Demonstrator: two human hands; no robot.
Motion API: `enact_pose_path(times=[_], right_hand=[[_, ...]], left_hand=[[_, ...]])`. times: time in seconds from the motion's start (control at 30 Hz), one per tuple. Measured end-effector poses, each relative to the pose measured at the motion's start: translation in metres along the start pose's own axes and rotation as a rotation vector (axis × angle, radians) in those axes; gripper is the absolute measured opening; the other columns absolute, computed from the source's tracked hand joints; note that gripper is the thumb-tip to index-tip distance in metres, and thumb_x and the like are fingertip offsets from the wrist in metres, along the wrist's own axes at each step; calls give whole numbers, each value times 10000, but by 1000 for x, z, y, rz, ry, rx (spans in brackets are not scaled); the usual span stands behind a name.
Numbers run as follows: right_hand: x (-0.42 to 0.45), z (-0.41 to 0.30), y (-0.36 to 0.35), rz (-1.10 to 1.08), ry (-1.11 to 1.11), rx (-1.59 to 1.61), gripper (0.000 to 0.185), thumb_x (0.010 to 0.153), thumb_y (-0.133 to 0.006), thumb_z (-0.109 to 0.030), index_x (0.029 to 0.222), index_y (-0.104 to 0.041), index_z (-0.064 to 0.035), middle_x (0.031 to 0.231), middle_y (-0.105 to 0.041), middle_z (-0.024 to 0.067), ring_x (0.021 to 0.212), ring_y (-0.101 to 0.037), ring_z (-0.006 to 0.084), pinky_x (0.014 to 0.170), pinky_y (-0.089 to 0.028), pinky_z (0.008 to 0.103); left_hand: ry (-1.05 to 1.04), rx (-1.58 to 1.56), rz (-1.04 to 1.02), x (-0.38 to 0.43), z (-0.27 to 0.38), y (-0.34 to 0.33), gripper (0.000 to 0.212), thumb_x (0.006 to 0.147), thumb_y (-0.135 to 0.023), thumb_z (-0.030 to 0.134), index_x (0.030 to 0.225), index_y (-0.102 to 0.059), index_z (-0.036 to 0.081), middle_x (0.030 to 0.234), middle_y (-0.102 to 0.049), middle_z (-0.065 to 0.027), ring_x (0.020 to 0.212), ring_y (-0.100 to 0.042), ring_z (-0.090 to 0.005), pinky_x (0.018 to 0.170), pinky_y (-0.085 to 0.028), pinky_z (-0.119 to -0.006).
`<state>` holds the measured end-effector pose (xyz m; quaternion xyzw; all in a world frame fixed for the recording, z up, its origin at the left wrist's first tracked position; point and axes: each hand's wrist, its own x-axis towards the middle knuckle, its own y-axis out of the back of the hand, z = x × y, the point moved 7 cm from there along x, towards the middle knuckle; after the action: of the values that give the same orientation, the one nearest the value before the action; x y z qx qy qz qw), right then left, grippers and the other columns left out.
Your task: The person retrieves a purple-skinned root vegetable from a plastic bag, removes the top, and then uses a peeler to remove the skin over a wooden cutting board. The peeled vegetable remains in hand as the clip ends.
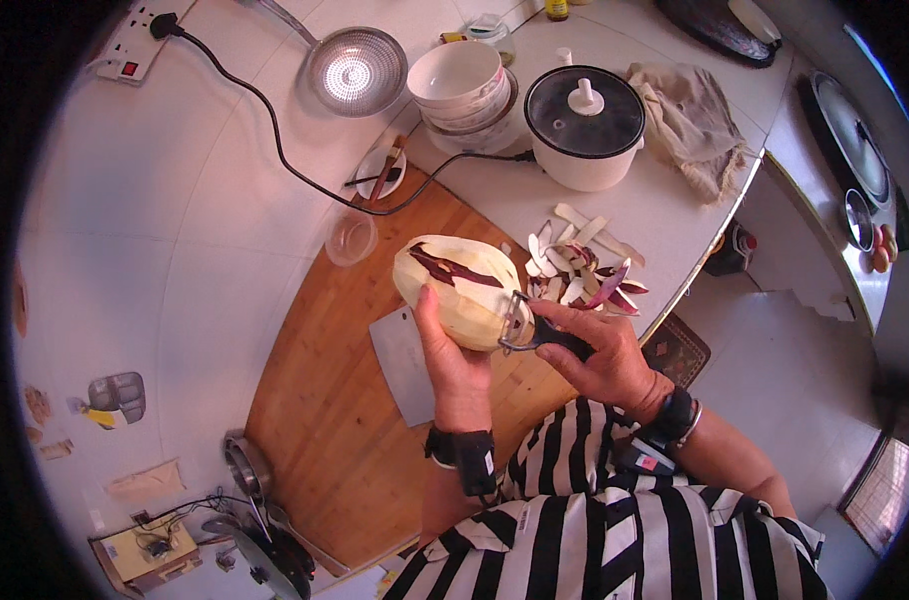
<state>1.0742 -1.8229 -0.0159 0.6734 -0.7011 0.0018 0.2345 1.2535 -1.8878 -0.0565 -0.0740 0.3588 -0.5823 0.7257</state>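
Observation:
My left hand [453, 360] holds a large sweet potato [462, 289] from below, its thumb along the near side. Most of the tuber shows pale flesh, with a strip of dark purple skin on top. A Y-shaped peeler [526, 341] with a dark handle is gripped in my right hand [610, 352]. Its blade end rests against the right end of the sweet potato. Under my left hand, a cleaver blade [400, 364] lies on the wooden cutting board [327, 397], partly hidden. To the right of the tuber, peelings [574, 274] lie heaped on the white counter.
Beyond the board stand a white electric pot [586, 161] with a glass lid and stacked bowls [454, 79]. The pot's black cord [267, 112] crosses the board's far edge near a plastic cup [351, 238]. A cloth [683, 124] lies right of the pot.

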Motion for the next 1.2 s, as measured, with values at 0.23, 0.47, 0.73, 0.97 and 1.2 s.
enact_pose_path(times=[0.23,0.47,0.73,0.97,1.2], right_hand=[[-9,7,2,-87,10,-161,516,801,-825,-143,1295,-683,-99,911,-724,153,774,-710,344,687,-566,408],[-31,38,13,-35,-241,-17,471,899,-772,-124,1354,-659,-75,1097,-746,180,914,-744,280,818,-579,330],[-22,29,-3,-79,-449,456,445,977,-720,-153,1389,-622,-16,957,-699,74,892,-612,86,792,-535,295],[-14,12,1,-118,-298,257,485,910,-784,-177,1349,-647,-25,955,-717,176,840,-706,248,767,-553,342],[-9,-10,10,-75,-92,82,488,862,-803,-148,1327,-671,-84,904,-721,191,808,-716,370,729,-572,399]], left_hand=[[6,10,80,-2,1,0,715,948,-570,586,1493,-460,137,1438,-567,-102,1277,-582,-301,1019,-505,-521],[16,-83,63,3,27,6,727,936,-469,686,1495,-465,220,1426,-576,-94,1219,-612,-371,923,-508,-608],[44,-261,-78,8,3,11,656,948,-512,617,1461,-529,208,1434,-588,-68,1289,-575,-322,1010,-491,-583],[98,-333,-134,6,-8,16,654,971,-477,610,1467,-524,187,1429,-594,-56,1301,-573,-314,1054,-482,-562],[59,-259,-72,24,-17,37,797,956,-410,767,1450,-529,153,1349,-641,-100,1193,-630,-366,931,-538,-649]])
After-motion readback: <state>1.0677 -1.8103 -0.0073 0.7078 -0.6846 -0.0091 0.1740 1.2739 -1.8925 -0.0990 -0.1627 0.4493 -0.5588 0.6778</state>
